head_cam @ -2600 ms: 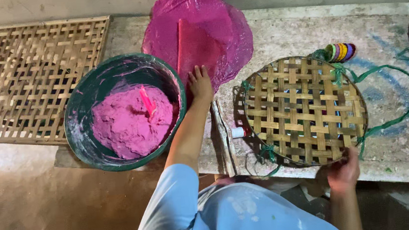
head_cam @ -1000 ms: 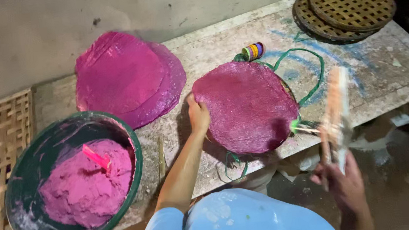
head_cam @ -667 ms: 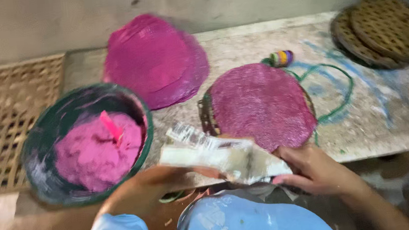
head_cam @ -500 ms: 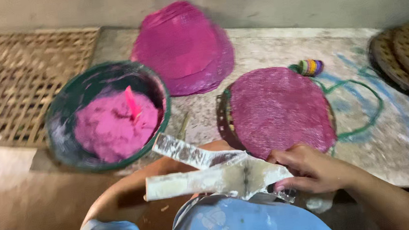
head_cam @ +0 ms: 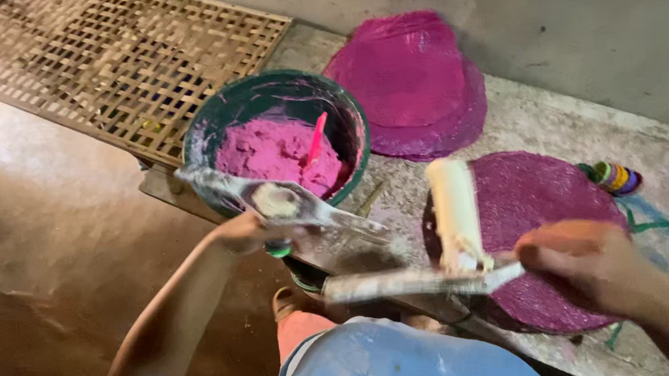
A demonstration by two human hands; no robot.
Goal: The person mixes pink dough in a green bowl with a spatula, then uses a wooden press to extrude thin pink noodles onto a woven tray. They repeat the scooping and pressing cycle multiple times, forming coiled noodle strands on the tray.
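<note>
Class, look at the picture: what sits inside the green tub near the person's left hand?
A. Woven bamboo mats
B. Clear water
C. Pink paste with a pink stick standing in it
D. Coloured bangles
C: the green tub is filled with pink paste, and a pink stick stands in it, just beyond the left hand.

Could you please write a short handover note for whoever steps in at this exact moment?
Left hand holds a flat paste-smeared tool in front of the green bowl of pink paste.
Right hand grips a pale roller by its handle, over the near edge of the pink round sheet on the bench.
Done: a stack of pink sheets lies behind.
Left: cannot tell from this view.
</note>
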